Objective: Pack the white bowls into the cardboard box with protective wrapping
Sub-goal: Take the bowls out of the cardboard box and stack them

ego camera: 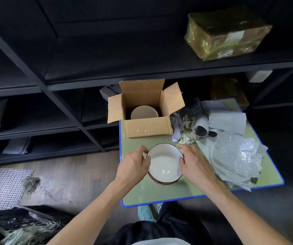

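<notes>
Two hands gripped the top white bowl of a small stack on the green table.

The left hand [135,165] curled narrowly on the top bowl [163,162] rim at nine o'clock, thumb hooked over the edge; the right hand [193,165] clasped the rim at three o'clock, fingers [184,147] reaching toward one o'clock; the bowl sat mouth up, round, no long axis, atop the stack [161,182]; at twelve o'clock the cardboard box [148,129] stood open, flaps spread, another bowl [144,112] inside; wrapping sheets [234,156] lay at three o'clock on the table [159,197].
</notes>
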Motion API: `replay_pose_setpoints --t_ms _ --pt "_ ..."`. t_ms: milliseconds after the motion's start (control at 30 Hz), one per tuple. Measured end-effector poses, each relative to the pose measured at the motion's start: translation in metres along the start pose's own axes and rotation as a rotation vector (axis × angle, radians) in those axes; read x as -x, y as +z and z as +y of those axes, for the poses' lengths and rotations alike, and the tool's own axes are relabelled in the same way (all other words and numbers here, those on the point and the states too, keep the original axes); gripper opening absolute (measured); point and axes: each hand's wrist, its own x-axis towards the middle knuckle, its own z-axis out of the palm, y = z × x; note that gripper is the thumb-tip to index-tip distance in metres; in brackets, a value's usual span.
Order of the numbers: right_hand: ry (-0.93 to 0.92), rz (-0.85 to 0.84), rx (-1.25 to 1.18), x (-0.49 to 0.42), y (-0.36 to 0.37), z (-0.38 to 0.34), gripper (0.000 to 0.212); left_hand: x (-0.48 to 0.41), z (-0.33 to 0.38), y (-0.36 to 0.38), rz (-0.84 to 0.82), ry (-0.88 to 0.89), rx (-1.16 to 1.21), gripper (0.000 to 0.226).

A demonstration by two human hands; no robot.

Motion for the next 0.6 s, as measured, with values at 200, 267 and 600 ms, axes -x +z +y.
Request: replay_pose_setpoints --t_ms 200,267,600 --pt "-0.080 0.067 -0.001 -0.027 -0.017 -0.005 0.035 -0.027 0.006 -0.028 0.147 0.094 -0.073 0.016" --pt "-0.119 0.073 -0.029 -0.040 -0.025 -0.011 0.031 -0.036 0.007 -0.040 0.211 0.116 -0.075 0.017" --pt "-0.196 0.052 -0.068 -0.103 -0.051 -0.053 0.032 -0.093 -0.004 -0.078 0.363 0.091 -0.117 0.026"
